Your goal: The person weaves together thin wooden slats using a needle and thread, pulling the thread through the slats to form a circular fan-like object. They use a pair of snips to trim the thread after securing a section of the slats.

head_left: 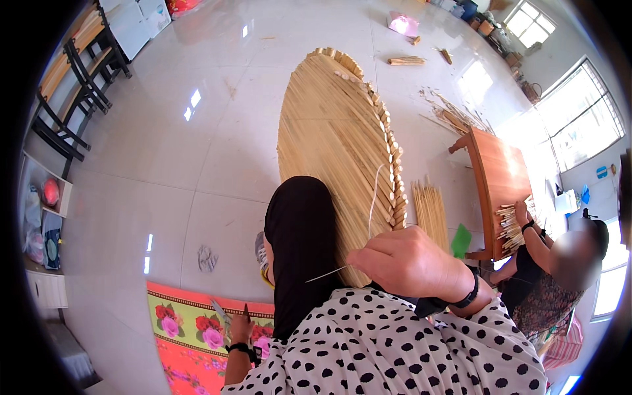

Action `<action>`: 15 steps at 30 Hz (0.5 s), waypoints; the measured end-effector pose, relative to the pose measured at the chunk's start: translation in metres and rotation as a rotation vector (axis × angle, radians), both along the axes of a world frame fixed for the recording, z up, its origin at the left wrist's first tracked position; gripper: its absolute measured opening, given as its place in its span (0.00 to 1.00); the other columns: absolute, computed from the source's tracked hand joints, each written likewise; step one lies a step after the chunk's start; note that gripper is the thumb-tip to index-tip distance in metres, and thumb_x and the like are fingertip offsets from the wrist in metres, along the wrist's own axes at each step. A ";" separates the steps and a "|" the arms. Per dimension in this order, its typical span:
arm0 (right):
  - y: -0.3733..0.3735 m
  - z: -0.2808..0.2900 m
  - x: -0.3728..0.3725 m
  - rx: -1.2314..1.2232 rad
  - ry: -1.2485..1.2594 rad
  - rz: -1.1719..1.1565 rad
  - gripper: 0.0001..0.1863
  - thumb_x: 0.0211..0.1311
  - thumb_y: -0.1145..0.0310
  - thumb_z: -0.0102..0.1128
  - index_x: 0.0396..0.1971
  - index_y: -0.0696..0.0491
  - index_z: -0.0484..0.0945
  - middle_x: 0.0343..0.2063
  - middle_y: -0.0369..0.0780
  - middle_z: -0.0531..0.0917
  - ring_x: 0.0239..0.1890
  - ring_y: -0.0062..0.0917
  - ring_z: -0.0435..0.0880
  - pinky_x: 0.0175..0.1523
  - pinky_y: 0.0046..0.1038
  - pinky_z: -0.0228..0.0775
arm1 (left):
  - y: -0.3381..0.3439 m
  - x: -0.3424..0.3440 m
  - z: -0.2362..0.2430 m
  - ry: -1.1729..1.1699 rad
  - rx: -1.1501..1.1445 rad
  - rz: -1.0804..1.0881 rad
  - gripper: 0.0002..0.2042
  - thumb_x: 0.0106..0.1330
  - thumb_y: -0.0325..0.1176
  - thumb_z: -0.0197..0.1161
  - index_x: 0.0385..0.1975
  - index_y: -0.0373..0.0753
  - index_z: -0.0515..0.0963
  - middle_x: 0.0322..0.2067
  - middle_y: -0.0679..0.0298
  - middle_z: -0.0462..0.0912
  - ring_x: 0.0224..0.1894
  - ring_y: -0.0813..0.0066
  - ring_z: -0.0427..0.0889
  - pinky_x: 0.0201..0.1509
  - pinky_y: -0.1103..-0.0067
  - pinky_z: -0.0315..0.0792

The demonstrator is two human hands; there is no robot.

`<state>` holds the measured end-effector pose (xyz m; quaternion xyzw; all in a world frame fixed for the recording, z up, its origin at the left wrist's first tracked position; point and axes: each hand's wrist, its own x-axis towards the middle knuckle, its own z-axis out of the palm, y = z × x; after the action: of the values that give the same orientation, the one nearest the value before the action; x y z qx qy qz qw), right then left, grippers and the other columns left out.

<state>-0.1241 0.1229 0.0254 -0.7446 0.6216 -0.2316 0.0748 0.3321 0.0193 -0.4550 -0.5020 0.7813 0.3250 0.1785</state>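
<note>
One oval panel of pale stalks (329, 131) stretches out in front of the person, its near end partly hidden by the black-clad knee (299, 217) and the right hand (411, 263). That hand's fingers are pinched together on a thin needle (326, 274) jutting left; white thread (373, 207) arcs over the panel toward its rim. For a neat stitch, I'd draw the thread evenly, free of the stalk ends, snugging without crushing, and mind the needle near the knee. Below, the left hand (241, 329) is beside scissors (220, 309) on a floral cloth (174, 359); whether its fingers hold anything, I cannot tell. Rightward are a stalk bundle (429, 207), a green sheet (461, 241) and a wooden worktop (498, 158), where a co-worker (543, 296) handles more stalks (512, 225). No brand, label or writing is legible.
</note>
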 end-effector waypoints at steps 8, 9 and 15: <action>-0.004 0.007 0.005 -0.118 -0.119 -0.124 0.08 0.49 0.80 0.62 0.31 0.56 0.77 0.18 0.38 0.76 0.20 0.30 0.79 0.23 0.29 0.70 | -0.077 -0.084 0.064 0.464 -0.336 -0.076 0.17 0.55 0.32 0.69 0.43 0.37 0.76 0.38 0.51 0.77 0.41 0.51 0.77 0.46 0.63 0.72; -0.005 0.007 0.006 -0.140 -0.134 -0.160 0.08 0.50 0.80 0.62 0.32 0.56 0.78 0.19 0.38 0.77 0.20 0.30 0.80 0.23 0.29 0.71 | -0.089 -0.132 0.138 0.641 -0.296 -0.005 0.15 0.56 0.27 0.66 0.44 0.36 0.77 0.39 0.51 0.77 0.39 0.51 0.77 0.45 0.66 0.73; -0.007 0.011 0.010 -0.197 -0.259 -0.303 0.05 0.56 0.78 0.63 0.33 0.56 0.80 0.21 0.40 0.81 0.20 0.32 0.81 0.23 0.28 0.72 | -0.064 -0.273 0.397 1.539 0.114 -0.188 0.17 0.63 0.23 0.61 0.52 0.31 0.75 0.42 0.56 0.79 0.42 0.69 0.82 0.45 0.78 0.75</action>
<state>-0.1136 0.1159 0.0362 -0.6103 0.6859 -0.3937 0.0452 0.0596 -0.0447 -0.0578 -0.0570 0.7068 0.6053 -0.3618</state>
